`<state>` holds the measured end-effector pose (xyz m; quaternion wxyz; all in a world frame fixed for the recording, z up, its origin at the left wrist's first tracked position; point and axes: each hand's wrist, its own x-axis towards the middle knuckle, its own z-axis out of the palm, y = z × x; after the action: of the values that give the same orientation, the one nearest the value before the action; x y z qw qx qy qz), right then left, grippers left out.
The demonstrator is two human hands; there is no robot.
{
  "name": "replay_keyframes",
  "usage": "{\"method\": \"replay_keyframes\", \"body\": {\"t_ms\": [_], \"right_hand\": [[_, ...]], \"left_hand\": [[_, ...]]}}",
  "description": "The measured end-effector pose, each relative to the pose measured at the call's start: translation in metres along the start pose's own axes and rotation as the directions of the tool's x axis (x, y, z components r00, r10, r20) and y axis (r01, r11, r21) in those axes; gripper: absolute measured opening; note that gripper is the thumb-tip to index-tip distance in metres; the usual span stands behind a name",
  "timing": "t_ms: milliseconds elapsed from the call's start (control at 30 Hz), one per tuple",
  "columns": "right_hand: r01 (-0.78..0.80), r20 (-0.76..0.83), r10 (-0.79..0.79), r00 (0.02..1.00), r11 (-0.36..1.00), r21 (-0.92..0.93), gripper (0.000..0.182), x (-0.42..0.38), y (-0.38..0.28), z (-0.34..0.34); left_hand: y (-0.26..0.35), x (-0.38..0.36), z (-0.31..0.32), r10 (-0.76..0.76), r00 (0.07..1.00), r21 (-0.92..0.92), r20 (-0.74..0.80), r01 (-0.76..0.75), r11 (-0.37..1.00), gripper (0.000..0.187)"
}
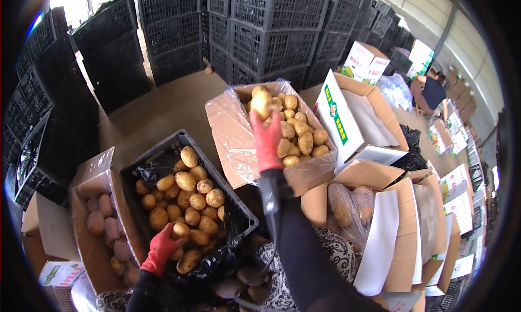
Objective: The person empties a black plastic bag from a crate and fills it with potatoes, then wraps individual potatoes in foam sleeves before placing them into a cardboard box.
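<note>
My right hand, in a red glove, is stretched forward over a plastic-lined cardboard box of potatoes. Its fingers are closed on a large pale potato above the pile. Lower down, my left hand, also red-gloved, reaches into a black plastic crate at its near end. A small potato sits in the fingers of that hand. Loose potatoes fill the crate, and black plastic film lies along its side.
A box with net-wrapped potatoes stands left of the crate. On the right are an open white carton and several more cartons. Stacked black crates form a wall behind. Another person bends down at far right.
</note>
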<state>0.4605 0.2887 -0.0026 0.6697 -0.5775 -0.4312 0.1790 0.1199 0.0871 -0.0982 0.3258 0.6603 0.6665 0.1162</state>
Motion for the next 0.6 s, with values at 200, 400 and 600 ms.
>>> {"method": "replay_keyframes", "body": {"t_ms": [200, 400, 600], "right_hand": [[0.392, 0.31, -0.276, 0.91, 0.816, -0.425, 0.045, 0.096, 0.083, -0.051], [-0.596, 0.86, 0.481, 0.17, 0.745, -0.299, 0.082, -0.078, -0.018, -0.061], [-0.837, 0.846, 0.321, 0.425, 0.495, 0.232, 0.074, -0.098, -0.001, -0.034]], "left_hand": [[-0.024, 0.011, 0.007, -0.038, 0.995, -0.306, 0.087, 0.063, 0.95, 0.062], [0.064, 0.034, 0.004, -0.063, 0.997, -0.885, -0.04, -0.006, 0.466, 0.046], [0.188, 0.136, 0.044, 0.205, 0.899, -0.733, -0.387, -0.435, 0.523, 0.052]]}}
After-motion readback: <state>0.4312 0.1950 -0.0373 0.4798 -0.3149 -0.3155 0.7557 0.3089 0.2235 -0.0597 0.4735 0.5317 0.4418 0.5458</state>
